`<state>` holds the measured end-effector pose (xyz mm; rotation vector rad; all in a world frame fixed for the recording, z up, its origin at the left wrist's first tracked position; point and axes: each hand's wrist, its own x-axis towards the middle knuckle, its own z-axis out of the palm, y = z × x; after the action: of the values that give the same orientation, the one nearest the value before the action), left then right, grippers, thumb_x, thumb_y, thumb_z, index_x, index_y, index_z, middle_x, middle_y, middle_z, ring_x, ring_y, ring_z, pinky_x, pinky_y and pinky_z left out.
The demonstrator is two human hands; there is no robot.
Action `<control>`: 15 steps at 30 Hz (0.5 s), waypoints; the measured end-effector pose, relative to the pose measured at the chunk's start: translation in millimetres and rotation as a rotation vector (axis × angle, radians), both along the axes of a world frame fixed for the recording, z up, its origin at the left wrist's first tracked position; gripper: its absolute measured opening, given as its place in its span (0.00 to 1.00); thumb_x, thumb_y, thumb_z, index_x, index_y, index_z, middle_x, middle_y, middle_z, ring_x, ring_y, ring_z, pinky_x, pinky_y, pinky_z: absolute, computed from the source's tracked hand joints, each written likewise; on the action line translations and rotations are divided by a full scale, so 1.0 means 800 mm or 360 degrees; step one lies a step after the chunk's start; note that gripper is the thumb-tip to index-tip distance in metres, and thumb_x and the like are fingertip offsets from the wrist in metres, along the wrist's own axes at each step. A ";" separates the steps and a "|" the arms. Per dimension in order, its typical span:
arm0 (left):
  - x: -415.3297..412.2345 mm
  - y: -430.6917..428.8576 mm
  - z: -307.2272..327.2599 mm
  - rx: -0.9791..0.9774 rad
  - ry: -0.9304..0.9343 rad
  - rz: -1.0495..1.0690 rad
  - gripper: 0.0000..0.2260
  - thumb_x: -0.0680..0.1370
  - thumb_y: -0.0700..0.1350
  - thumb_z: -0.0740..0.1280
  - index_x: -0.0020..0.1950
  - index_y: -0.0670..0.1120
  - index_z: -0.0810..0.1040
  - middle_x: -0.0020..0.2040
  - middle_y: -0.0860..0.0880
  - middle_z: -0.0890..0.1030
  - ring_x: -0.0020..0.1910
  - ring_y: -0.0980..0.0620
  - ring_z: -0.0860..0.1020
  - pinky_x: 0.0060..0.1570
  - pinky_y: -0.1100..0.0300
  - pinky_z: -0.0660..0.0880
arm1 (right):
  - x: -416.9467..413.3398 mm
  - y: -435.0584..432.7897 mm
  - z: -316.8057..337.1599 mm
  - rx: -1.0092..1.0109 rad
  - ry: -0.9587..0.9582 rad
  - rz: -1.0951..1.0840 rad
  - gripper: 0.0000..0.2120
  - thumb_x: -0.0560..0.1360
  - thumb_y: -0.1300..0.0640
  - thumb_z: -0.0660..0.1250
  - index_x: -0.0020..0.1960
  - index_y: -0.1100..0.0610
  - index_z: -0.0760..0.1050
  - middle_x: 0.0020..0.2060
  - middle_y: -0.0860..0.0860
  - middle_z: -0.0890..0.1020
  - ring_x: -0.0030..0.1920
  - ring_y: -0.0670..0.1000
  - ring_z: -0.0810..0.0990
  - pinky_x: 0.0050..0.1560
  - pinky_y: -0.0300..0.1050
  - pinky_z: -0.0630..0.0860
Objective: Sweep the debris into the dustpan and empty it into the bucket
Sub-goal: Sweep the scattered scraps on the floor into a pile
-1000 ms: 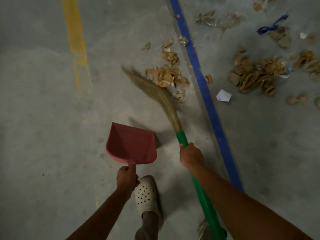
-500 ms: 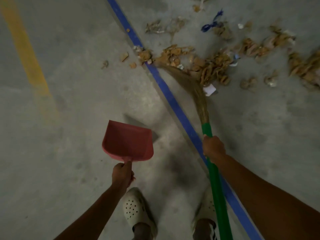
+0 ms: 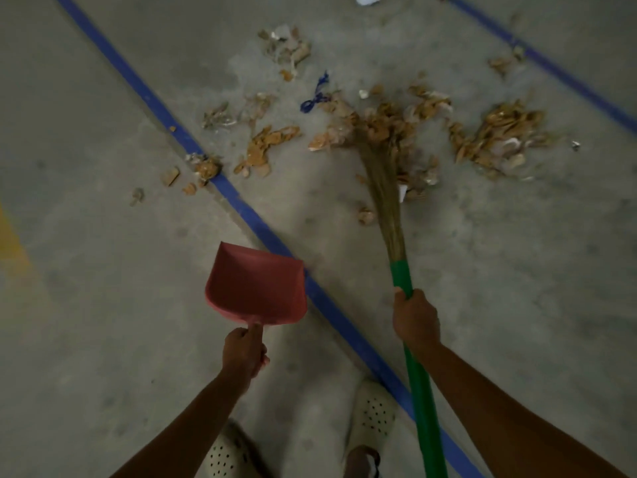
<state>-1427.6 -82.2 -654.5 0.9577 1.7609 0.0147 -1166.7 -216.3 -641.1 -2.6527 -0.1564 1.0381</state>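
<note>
The left hand [image 3: 244,350] sits at about 7 o'clock from the middle of the view, its fingers curled tight round the short handle of the red dustpan [image 3: 256,288]. The pan is held off the concrete floor [image 3: 103,305], its open mouth pointing toward 12 o'clock, and nothing shows inside it. The right hand [image 3: 417,322], at about 5 o'clock, is closed in a fist round the green handle of the broom [image 3: 422,401], gripping near the handle's upper end. The rest of the handle runs down past the forearm to the bottom edge.

From that grip the straw bristles [image 3: 382,188] reach toward 12 o'clock and fan out into the debris [image 3: 379,125], a loose spread of tan, flaky scraps lying from 11 to 2 o'clock of the dustpan and well apart from it. A denser heap [image 3: 499,136] lies at 3 o'clock of the bristle tips. A twisted blue ribbon [image 3: 315,94] lies at 10 o'clock of the tips, just beside the scraps.

A blue floor line [image 3: 165,115] runs diagonally from 10 o'clock to 5 o'clock, passing between the two hands and under the dustpan's right corner; a few scraps lie on it. A second blue line [image 3: 551,63] crosses at 1 o'clock. Two pale perforated clogs [image 3: 374,412] stand at 6 o'clock.
</note>
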 end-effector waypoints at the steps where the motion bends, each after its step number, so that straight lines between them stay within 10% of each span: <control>1: 0.011 -0.004 0.003 -0.0003 -0.0004 -0.0018 0.22 0.83 0.53 0.63 0.40 0.35 0.75 0.30 0.38 0.75 0.17 0.50 0.70 0.18 0.65 0.63 | 0.003 -0.005 0.002 0.0019 0.0002 -0.0005 0.23 0.84 0.44 0.52 0.63 0.62 0.71 0.52 0.61 0.80 0.49 0.61 0.80 0.44 0.49 0.74; 15: 0.035 -0.023 -0.013 -0.0178 -0.0167 0.0110 0.18 0.84 0.51 0.61 0.41 0.40 0.72 0.30 0.40 0.74 0.18 0.50 0.70 0.20 0.66 0.60 | -0.052 0.019 0.016 0.0246 -0.0105 0.0716 0.16 0.82 0.44 0.58 0.57 0.56 0.73 0.31 0.47 0.74 0.30 0.51 0.75 0.28 0.42 0.66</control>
<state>-1399.7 -100.2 -665.2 0.8012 1.6790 0.0105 -1207.9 -201.4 -628.4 -2.5664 -0.8432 1.0112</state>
